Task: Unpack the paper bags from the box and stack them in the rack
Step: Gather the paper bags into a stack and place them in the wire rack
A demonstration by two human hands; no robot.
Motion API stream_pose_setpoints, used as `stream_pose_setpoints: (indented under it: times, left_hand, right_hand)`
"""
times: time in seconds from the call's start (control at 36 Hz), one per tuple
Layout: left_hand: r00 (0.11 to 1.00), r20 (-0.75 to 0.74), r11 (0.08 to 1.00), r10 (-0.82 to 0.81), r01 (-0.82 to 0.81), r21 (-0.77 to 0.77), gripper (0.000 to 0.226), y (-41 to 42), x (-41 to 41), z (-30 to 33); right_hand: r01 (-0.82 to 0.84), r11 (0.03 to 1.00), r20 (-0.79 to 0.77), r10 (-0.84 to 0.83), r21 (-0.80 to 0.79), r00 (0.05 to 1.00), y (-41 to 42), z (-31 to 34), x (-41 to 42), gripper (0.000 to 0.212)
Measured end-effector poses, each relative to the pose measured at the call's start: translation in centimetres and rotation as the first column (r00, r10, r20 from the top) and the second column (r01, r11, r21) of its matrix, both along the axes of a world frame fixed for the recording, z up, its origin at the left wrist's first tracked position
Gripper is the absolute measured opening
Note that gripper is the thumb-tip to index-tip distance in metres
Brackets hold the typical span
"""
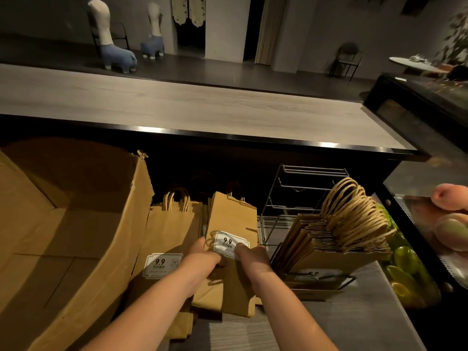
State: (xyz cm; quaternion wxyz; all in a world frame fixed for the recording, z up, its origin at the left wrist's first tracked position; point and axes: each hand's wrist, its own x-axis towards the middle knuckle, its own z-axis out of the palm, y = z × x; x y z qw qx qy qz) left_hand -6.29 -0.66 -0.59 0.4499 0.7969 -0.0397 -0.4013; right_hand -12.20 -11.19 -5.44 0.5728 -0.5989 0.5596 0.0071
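Both hands, the left hand and the right hand, hold a small bunch of brown paper bags over the desk, between the big cardboard box at the left edge and the wire rack with bags in it.

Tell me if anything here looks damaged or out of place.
The cardboard box has a torn, frayed top corner beside the loose paper bags. Otherwise nothing stands out: both hands hold a bundle of bags, and the bags in the wire rack lean neatly.
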Motion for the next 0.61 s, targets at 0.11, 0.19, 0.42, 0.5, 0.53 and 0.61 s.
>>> stream_pose_setpoints:
  times: [0.11,0.19,0.42,0.5,0.53,0.61]
  left_hand:
    - [1.0,0.001,0.999,0.013,-0.013,-0.04,0.052,1.5,-0.1,0.5]
    - [0.999,-0.045,0.996,0.029,-0.033,-0.085,0.047,3.6,-1.1,1.1]
    - [0.974,0.095,0.953,0.205,-0.176,-0.246,0.034,6.0,-2.4,2.3]
    - [0.958,0.207,0.94,0.198,-0.126,-0.318,0.025,5.2,-1.3,3.9]
    - [0.951,0.237,0.939,0.199,-0.116,-0.324,0.023,5.0,-0.8,3.7]
    - [0.949,0.243,0.938,0.203,-0.117,-0.327,0.023,4.4,0.2,2.4]
  right_hand:
    - [0.049,0.997,0.152,-0.057,0.059,0.987,0.1,1.0,-1.3,0.046]
    - [0.018,0.993,0.253,-0.049,0.121,0.966,0.5,2.5,-2.1,0.054]
    - [-0.317,0.947,0.518,0.294,-0.048,0.803,2.3,8.2,-4.4,0.043]
    - [-0.292,0.945,0.633,0.317,-0.147,0.706,2.1,9.9,-4.2,0.039]
    - [-0.274,0.945,0.636,0.322,-0.177,0.701,2.1,9.9,-4.0,0.038]
    - [-0.238,0.945,0.559,0.325,-0.224,0.763,1.9,8.9,-3.8,0.035]
